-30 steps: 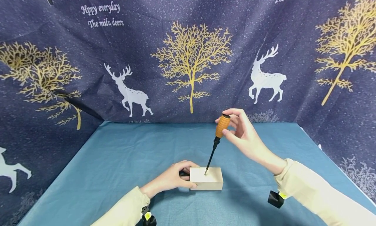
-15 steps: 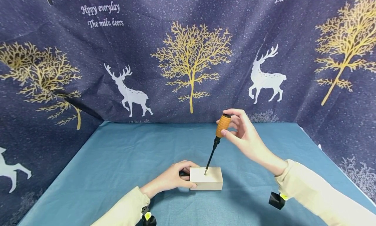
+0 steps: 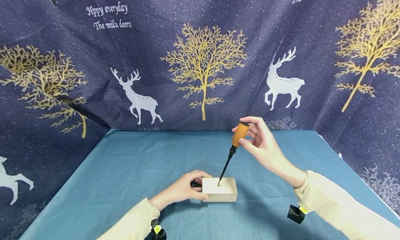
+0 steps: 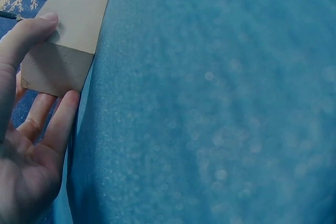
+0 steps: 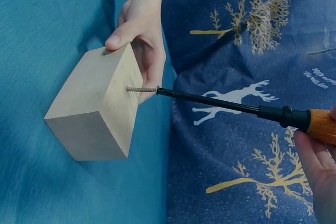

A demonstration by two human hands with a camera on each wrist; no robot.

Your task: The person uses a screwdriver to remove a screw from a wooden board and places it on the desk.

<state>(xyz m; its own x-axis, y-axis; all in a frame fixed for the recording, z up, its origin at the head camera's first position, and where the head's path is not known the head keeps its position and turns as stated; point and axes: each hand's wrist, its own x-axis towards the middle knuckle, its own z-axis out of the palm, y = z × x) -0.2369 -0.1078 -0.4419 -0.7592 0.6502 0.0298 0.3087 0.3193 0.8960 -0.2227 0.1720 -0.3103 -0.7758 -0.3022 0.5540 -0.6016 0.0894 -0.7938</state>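
Note:
A pale wooden block (image 3: pixel 220 189) rests on the blue cloth in the head view. My left hand (image 3: pixel 184 188) grips its left end, the thumb (image 4: pixel 39 27) on one face and fingers against others. A screw (image 5: pixel 140 89) stands in the block's top face, with much of its thread showing outside the wood. Its head meets the tip of a screwdriver (image 3: pixel 240 134) with a ribbed orange handle and black shaft, which leans to the right. My right hand (image 3: pixel 264 144) holds that handle between thumb and fingers, a finger near the butt end.
Blue cloth (image 3: pixel 140 163) covers the table. Behind it hangs a dark blue curtain (image 3: pixel 200 11) printed with golden trees and white deer. A small black camera (image 3: pixel 296 214) is strapped at the right wrist, another (image 3: pixel 158 232) at the left.
The screwdriver handle and right hand have shifted slightly to the right, so the shaft leans a little more. The left hand and block have stayed in place.

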